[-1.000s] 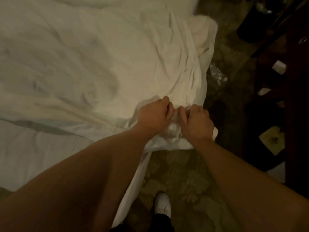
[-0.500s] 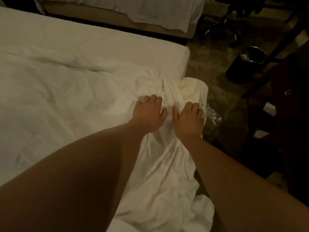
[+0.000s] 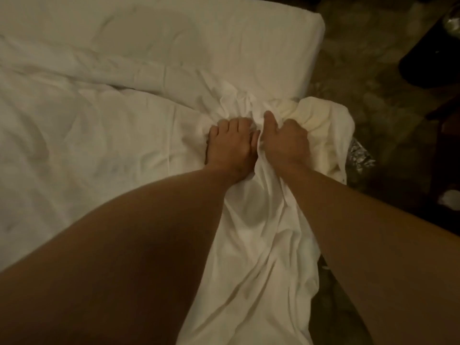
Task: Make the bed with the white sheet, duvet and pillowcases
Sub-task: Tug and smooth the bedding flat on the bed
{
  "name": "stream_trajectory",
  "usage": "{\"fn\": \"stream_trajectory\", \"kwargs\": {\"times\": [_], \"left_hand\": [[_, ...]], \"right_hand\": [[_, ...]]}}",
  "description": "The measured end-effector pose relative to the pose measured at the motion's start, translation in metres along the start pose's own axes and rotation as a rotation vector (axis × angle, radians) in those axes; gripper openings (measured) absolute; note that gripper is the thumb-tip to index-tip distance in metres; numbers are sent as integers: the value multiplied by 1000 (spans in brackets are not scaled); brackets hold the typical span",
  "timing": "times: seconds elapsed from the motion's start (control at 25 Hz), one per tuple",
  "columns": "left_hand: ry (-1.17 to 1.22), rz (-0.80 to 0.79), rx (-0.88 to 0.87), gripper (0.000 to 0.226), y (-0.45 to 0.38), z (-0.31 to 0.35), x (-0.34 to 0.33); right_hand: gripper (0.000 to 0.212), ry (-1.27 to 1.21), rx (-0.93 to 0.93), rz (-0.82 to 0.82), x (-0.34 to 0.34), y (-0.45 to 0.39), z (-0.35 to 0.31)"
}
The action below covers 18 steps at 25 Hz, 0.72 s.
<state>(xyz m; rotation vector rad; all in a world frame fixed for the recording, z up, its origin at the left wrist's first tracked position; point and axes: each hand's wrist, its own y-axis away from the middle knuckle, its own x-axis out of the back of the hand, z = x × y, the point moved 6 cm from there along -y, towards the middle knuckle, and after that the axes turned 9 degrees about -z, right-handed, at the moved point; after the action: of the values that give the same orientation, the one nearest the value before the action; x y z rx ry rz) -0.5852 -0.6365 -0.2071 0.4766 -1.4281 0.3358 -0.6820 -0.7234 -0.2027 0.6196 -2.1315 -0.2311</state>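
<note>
A rumpled white duvet cover [image 3: 104, 145] is spread over the bed and trails off the near edge between my arms. At the bed's right edge a cream duvet [image 3: 321, 120] bulges out of the cover. My left hand [image 3: 231, 145] lies on the bunched cover with its fingertips curled into the folds. Right beside it, my right hand [image 3: 286, 143] grips the bunched cloth where cover and duvet meet, thumb pointing up. The mattress corner under a white sheet [image 3: 236, 38] lies bare beyond the hands.
Dark patterned carpet [image 3: 368, 78] runs along the right side of the bed. A crumpled shiny wrapper [image 3: 361, 158] lies on it near the duvet. A dark round bin [image 3: 430, 63] stands at the upper right, and a small white object [image 3: 450, 197] is at the right edge.
A second ago both hands clutched cloth at the bed's near edge. They then reached up the bed and lay flat; now the fingers have curled into the bunched cloth.
</note>
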Motion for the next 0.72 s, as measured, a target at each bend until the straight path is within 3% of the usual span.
{"fn": "stream_trajectory", "kwargs": {"times": [0.08,0.2,0.36,0.44,0.6,0.72], "left_hand": [[46,-51,6,40,-10,-2,8],[27,46,-83,44,-21,4,40],[48,44,-63,43,-47,29,67],[54,100,-91,41,-63,56,68],[11,-59,-105,50,-87,73,36],[-6,-88,-125,52,-90,69,27]], "right_hand": [[70,-26,-10,22,19,-9,5],[68,37,-28,118,77,-28,17],[69,72,-73,251,121,-29,71],[68,24,-132,207,109,-23,88],[67,-68,-130,65,91,-53,78],[61,-222,-108,-57,82,-82,62]]}}
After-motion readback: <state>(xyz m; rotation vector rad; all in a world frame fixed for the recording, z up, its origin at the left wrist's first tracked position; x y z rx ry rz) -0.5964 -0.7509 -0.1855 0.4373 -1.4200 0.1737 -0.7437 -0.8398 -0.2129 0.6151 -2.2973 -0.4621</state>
